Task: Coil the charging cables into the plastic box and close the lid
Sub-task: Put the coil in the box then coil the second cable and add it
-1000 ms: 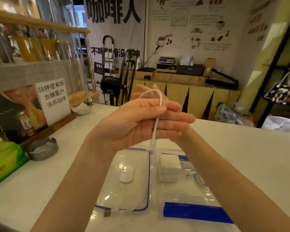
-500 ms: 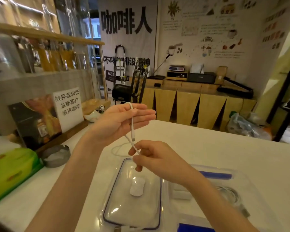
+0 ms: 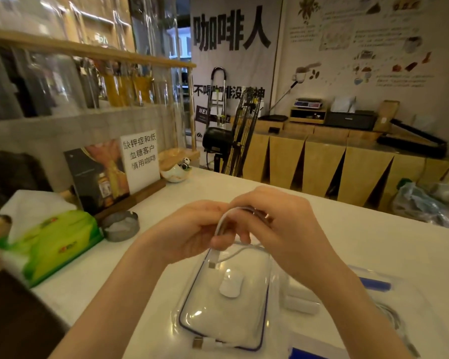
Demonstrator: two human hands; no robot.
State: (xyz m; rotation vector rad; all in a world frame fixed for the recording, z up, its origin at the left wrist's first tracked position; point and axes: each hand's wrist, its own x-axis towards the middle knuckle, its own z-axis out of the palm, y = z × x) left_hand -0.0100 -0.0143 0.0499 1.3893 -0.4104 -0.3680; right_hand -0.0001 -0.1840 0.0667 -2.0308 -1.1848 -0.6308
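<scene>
The two hands, left [image 3: 192, 229] and right [image 3: 283, 229], have been brought together above the clear plastic lid [image 3: 226, 307] near the worktop's front edge, both closed on the thin white charging cable [image 3: 224, 221], apparently to form a coil for the clear plastic box [image 3: 405, 301].

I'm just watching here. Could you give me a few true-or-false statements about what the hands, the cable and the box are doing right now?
1. Both hands hold the white cable. True: left hand, right hand.
2. The lid is closed on the plastic box. False: it lies on the counter beside the box.
3. The cable's plug dangles above the lid. True.
4. The tissue pack is red. False: it is green.
</scene>
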